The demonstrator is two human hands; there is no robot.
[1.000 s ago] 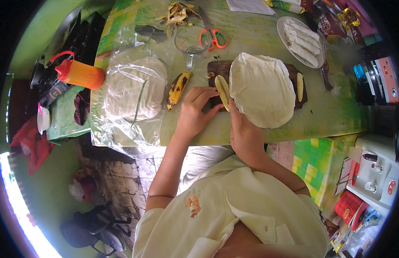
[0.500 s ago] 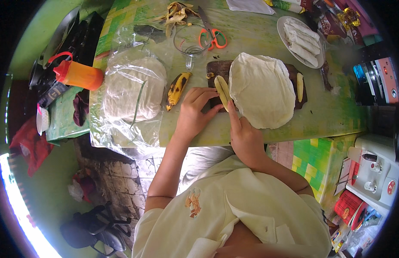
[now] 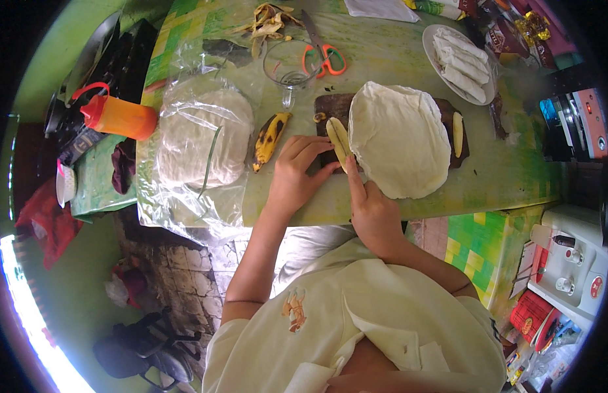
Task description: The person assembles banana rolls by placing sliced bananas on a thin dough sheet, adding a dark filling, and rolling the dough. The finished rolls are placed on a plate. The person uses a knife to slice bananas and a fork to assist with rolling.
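A peeled banana piece with a dark line down its length lies on the left part of a dark wooden board. My left hand pinches its left side between fingertips and thumb. At its near end is my right hand, its index finger stretched forward and the other fingers curled; whatever they may hold is hidden. Right beside the banana, a stack of thin round pastry wrappers covers the board's middle. Another peeled banana piece rests at the board's right end.
An unpeeled spotted banana lies left of the board, beside plastic-wrapped wrappers. Behind are a clear glass cup, orange-handled scissors and banana peels. White rolls fill a plate at far right. An orange bottle stands left.
Both hands stay at the banana piece with almost no visible movement. The whole view has shifted very slightly.
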